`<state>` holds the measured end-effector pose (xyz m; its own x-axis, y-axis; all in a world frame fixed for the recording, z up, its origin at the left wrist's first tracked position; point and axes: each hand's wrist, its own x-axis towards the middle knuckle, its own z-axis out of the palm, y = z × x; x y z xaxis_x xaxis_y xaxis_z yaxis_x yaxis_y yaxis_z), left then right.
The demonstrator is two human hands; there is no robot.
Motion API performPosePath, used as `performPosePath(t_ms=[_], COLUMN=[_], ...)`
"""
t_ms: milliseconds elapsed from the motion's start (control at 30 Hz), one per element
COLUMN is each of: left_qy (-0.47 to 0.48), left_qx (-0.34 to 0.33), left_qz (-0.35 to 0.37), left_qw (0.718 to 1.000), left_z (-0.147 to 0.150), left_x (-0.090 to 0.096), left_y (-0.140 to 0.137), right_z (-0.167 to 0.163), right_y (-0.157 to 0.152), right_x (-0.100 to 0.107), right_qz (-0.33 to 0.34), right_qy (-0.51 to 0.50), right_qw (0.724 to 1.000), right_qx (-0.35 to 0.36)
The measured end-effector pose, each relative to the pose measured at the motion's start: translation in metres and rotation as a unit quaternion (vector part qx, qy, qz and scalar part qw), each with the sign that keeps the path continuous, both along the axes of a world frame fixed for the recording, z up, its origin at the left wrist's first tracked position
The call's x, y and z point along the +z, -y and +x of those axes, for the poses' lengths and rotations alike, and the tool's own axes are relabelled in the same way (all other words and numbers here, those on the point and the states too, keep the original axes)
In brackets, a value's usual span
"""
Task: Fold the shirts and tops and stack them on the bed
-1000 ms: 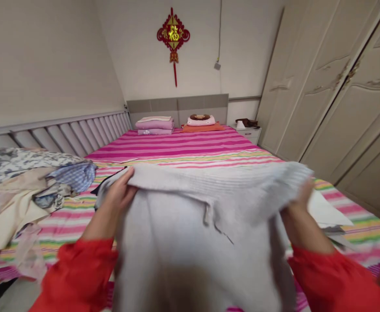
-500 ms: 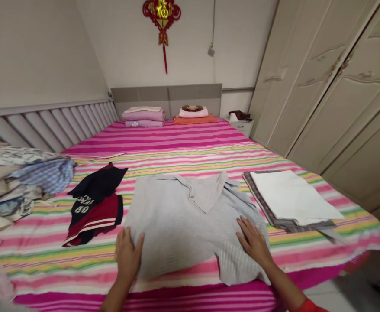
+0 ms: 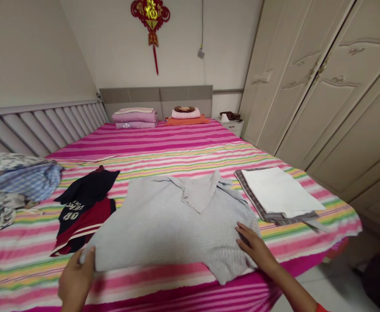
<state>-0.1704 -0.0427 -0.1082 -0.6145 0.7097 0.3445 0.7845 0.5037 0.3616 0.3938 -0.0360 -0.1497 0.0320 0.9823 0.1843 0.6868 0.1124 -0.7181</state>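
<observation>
While the grey sweater [image 3: 173, 225] lies spread flat on the striped bed [image 3: 177, 147], the left hand [image 3: 76, 279] pinches its near left corner and the right hand [image 3: 255, 247] rests open-fingered on its right side. Beside it lie a dark jersey [image 3: 82, 208] and folded white cloth [image 3: 279, 193].

Home bedroom. Wide bed [image 3: 183, 143] under a pink striped sheet, padded headboard [image 3: 157, 96], folded quilts [image 3: 134, 118] and a pillow [image 3: 185, 113] at its far edge. Cream wardrobe [image 3: 323, 82] along the right edge, nightstand [image 3: 233, 125] in the far right corner, red knot ornament [image 3: 150, 14] on the wall.
</observation>
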Motion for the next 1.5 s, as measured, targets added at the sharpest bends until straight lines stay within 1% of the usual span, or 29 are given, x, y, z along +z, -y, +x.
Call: performPosePath(t_ms=[33, 67, 100, 167, 200, 233, 267, 300, 367, 433, 533, 633, 667, 733, 833, 900, 967, 1000, 1067, 1100, 1133, 1167, 1200, 1233, 1267, 1300, 1367, 1433, 1500], left_qy=[-0.028, -0.037, -0.039, -0.054, -0.048, -0.041, -0.037, -0.038, -0.054, -0.077, -0.099, -0.102, -0.101, -0.099, -0.091, -0.085, -0.081, -0.08, -0.08, -0.08, -0.08, -0.08, -0.081, -0.081, -0.083, -0.084, -0.09, -0.095, -0.099], left_qx=[0.001, -0.021, -0.064, -0.19, -0.255, -0.303, -0.328, -0.334, -0.316, -0.297, -0.298, -0.299, -0.297, -0.294, -0.296, -0.296, -0.298, -0.298, -0.299, -0.299, -0.299, -0.299, -0.299, -0.3, -0.301, -0.302, -0.304, -0.303, -0.299], left_qz=[-0.013, -0.007, 0.016, 0.078, 0.093, 0.094, 0.086, 0.072, 0.044, 0.029, 0.023, 0.015, 0.011, 0.002, -0.007, -0.008, -0.007, -0.005, 0.0, 0.002, 0.004, 0.005, 0.005, 0.004, 0.004, 0.003, 0.003, 0.005, 0.007], left_qw=[1.0, 0.999, 0.997, 0.977, 0.961, 0.947, 0.94, 0.939, 0.946, 0.951, 0.949, 0.949, 0.949, 0.951, 0.951, 0.951, 0.951, 0.951, 0.951, 0.951, 0.951, 0.951, 0.951, 0.95, 0.95, 0.95, 0.948, 0.948, 0.949], left_z=[-0.002, 0.001, 0.01, 0.041, 0.06, 0.078, 0.095, 0.109, 0.128, 0.134, 0.13, 0.126, 0.126, 0.126, 0.128, 0.128, 0.127, 0.127, 0.126, 0.126, 0.126, 0.126, 0.126, 0.126, 0.126, 0.126, 0.127, 0.127, 0.127], left_x=[0.002, 0.002, 0.003, 0.001, -0.001, -0.003, -0.007, -0.011, -0.021, -0.031, -0.041, -0.044, -0.044, -0.042, -0.04, -0.039, -0.04, -0.04, -0.041, -0.041, -0.042, -0.042, -0.041, -0.041, -0.04, -0.04, -0.038, -0.038, -0.039], left_y=[-0.003, -0.008, -0.016, -0.037, -0.05, -0.062, -0.074, -0.083, -0.096, -0.1, -0.099, -0.097, -0.097, -0.097, -0.097, -0.097, -0.097, -0.097, -0.098, -0.098, -0.099, -0.099, -0.099, -0.1, -0.1, -0.1, -0.1, -0.1, -0.101], right_z=[0.0, -0.002, -0.007, -0.021, -0.031, -0.041, -0.051, -0.061, -0.077, -0.086, -0.088, -0.084, -0.081, -0.075, -0.068, -0.071, -0.085, -0.096, -0.12, -0.131, -0.138, -0.142, -0.14, -0.132, -0.119, -0.101, -0.059, -0.024, -0.01], right_y=[-0.001, -0.005, -0.011, -0.028, -0.039, -0.051, -0.063, -0.075, -0.096, -0.113, -0.134, -0.162, -0.175, -0.206, -0.252, -0.268, -0.262, -0.249, -0.211, -0.188, -0.166, -0.147, -0.133, -0.123, -0.119, -0.12, -0.128, -0.136, -0.138], right_x=[0.007, 0.016, 0.025, 0.043, 0.052, 0.059, 0.065, 0.069, 0.074, 0.075, 0.076, 0.088, 0.096, 0.118, 0.151, 0.161, 0.154, 0.143, 0.109, 0.09, 0.07, 0.053, 0.04, 0.031, 0.027, 0.028, 0.038, 0.052, 0.061], right_qz=[-0.012, -0.023, -0.029, -0.04, -0.053, -0.076, -0.11, -0.155, -0.25, -0.311, -0.371, -0.414, -0.41, -0.363, -0.218, -0.117, -0.05, -0.031, -0.015, -0.01, 0.001, 0.011, 0.011, 0.012, 0.005, -0.007, -0.038, -0.059, -0.059], right_qy=[-0.014, -0.034, -0.058, -0.121, -0.159, -0.201, -0.244, -0.284, -0.332, -0.339, -0.29, -0.232, -0.223, -0.229, -0.251, -0.253, -0.241, -0.235, -0.199, -0.172, -0.073, 0.022, 0.096, 0.154, 0.195, 0.222, 0.249, 0.259, 0.265], right_qw=[1.0, 0.999, 0.998, 0.991, 0.985, 0.975, 0.962, 0.944, 0.907, 0.886, 0.882, 0.879, 0.883, 0.902, 0.943, 0.96, 0.969, 0.971, 0.98, 0.984, 0.988, 0.98, 0.967, 0.957, 0.957, 0.96, 0.967, 0.96, 0.948], right_qx=[-0.01, -0.019, -0.026, -0.036, -0.043, -0.051, -0.06, -0.067, -0.07, -0.065, -0.02, 0.039, 0.049, 0.049, 0.02, -0.01, -0.032, -0.035, -0.001, 0.043, 0.137, 0.198, 0.237, 0.245, 0.217, 0.169, 0.029, -0.09, -0.169])
